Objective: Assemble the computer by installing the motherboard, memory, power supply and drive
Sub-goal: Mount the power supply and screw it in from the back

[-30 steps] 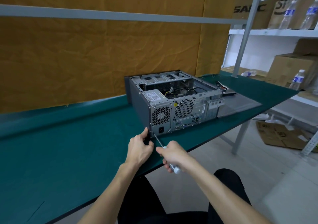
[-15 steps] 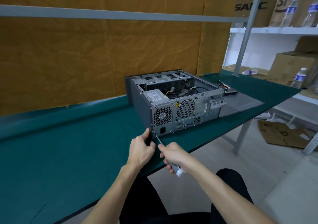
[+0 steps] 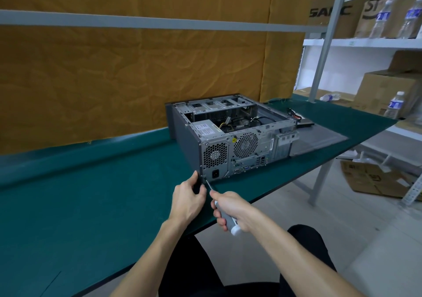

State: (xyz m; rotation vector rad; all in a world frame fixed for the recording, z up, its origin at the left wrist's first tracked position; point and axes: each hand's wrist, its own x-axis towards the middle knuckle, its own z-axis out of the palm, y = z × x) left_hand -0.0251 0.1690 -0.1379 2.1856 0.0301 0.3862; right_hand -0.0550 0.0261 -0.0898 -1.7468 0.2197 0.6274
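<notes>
Screwdriver (image 3: 225, 212) clenched in right hand (image 3: 231, 207) fingers meets case (image 3: 214, 157) corner gripped by left hand (image 3: 187, 199)

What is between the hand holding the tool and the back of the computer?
In the head view, only the screwdriver's thin metal shaft spans from the right hand to the computer case's lower rear corner.

The person's 2 forearms are bare, with no sleeves reaching them. Black trousers (image 3: 303, 246) cover both legs. Left hand (image 3: 188, 199) and right hand (image 3: 230, 207) wear nothing.
</notes>
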